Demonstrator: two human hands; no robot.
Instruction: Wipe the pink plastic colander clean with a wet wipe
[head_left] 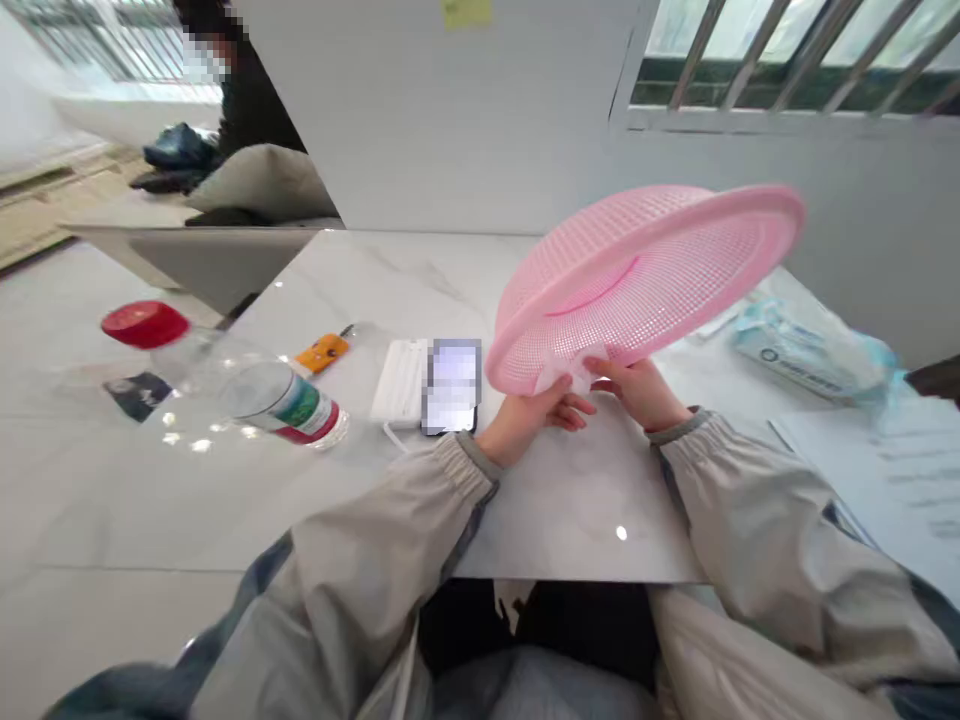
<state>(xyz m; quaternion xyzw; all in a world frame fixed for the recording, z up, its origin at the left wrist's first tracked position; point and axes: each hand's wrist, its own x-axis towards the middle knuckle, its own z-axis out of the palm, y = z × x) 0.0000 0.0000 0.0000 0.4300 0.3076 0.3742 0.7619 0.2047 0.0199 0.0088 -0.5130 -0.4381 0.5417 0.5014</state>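
Note:
A pink perforated plastic basket (660, 265) is tilted up above the white marble table (570, 500), its rim toward me at the lower left. My left hand (529, 420) grips the basket's near rim, pinching a small white tissue (564, 372) against it. My right hand (637, 390) is closed on the same rim just to the right, fingers touching the tissue. Both sleeves are beige.
A clear water bottle (247, 390) with a red cap (144, 324) lies on the table's left side. A phone (452, 385) rests on a white pack (401, 382); an orange item (321, 352) lies behind. Tissue packet (810, 352) and papers (885, 470) are at right. A person sits at back left.

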